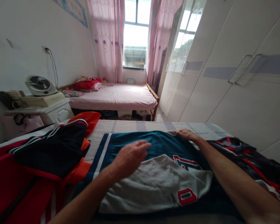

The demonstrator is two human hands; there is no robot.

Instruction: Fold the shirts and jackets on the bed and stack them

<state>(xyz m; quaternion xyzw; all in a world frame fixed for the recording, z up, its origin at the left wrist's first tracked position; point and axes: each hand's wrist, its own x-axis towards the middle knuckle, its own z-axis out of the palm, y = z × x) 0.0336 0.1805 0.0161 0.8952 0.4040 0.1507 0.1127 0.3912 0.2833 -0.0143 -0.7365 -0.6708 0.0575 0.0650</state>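
A teal and grey sports jersey (154,186) lies spread on the near bed, with white and navy stripes at its left edge and red-and-white lettering on it. Over its middle is my left hand (132,155), slightly blurred, fingers stretched out and holding nothing. Whether it touches the cloth I cannot tell. At the jersey's far edge, my right hand (186,134) is closed, its fingertips pinching the cloth by a small grey patch.
To the left lie a red, navy and white jacket (58,146) and orange cloth (90,123). Dark clothes with red trim (247,152) lie at the right. Beyond stand a pink-sheeted bed (121,96), a nightstand with a fan (40,84) and white wardrobes (224,62).
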